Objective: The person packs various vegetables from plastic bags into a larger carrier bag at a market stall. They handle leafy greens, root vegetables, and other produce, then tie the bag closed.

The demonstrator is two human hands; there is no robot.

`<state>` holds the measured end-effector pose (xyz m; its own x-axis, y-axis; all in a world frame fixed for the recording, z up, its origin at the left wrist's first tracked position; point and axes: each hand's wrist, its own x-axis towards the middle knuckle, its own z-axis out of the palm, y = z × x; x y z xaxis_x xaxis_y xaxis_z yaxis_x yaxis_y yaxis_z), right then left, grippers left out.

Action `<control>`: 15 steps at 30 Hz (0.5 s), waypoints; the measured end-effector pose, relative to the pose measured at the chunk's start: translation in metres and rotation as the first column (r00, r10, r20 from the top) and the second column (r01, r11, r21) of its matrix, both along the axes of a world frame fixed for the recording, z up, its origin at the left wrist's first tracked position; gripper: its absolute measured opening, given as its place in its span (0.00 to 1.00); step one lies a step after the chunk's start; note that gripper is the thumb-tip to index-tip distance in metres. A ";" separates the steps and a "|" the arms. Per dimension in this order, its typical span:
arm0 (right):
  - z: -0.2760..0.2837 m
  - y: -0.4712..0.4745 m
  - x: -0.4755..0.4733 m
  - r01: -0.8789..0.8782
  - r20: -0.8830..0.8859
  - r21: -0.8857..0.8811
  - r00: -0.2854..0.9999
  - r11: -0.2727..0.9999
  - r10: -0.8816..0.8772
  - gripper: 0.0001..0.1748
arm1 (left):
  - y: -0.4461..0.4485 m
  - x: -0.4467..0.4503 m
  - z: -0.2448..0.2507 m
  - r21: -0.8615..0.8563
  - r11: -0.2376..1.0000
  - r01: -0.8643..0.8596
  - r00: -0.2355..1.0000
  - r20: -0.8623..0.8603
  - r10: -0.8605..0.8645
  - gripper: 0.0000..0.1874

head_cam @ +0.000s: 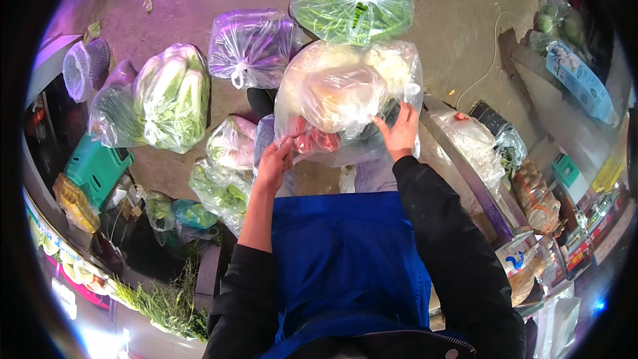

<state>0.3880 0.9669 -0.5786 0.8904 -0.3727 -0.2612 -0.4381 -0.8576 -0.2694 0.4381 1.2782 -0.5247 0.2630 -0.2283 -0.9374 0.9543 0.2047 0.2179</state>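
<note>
A large clear plastic bag (349, 157) is in front of my knees. Inside it are pale florets that look like cauliflower (394, 62), a smaller knotted bag (344, 89) with pale contents, and red produce (316, 140) at the near left. Plastic glare hides what the smaller bag holds. My left hand (275, 162) pinches the large bag's near left edge between thumb and fingers. Against its right side rests my right hand (401, 129), thumb and fingers spread. Something dark shows through the plastic beside the right thumb.
Beyond the large bag lies a tied bag of long green vegetables (354, 5). Leftward are a purple-lit bag (251, 47), bagged pale-stemmed greens (172, 97) and a green plastic stool (97, 169). A metal-edged structure (468, 174) and more bagged goods (468, 132) stand to my right.
</note>
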 end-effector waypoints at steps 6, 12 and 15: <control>-0.013 -0.035 -0.015 -0.010 -0.272 -0.231 0.961 0.973 -0.054 0.31 | -0.014 -0.009 -0.008 0.097 0.991 0.095 0.981 0.159 -0.110 0.14; 0.039 -0.033 0.012 0.796 -0.708 0.592 0.442 -0.123 -0.550 0.19 | -0.029 -0.023 0.014 0.414 0.803 0.429 0.857 0.095 -0.506 0.18; 0.088 -0.013 0.019 0.648 -0.458 0.750 0.654 0.132 -0.602 0.18 | -0.032 -0.020 0.030 0.564 0.691 0.453 0.806 0.072 -0.588 0.22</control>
<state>0.4071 0.9541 -0.4903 0.4430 -0.3797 -0.8121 -0.7363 0.3627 -0.5712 0.4181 1.2465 -0.4949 0.4660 0.0831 -0.8809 0.7787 -0.5112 0.3637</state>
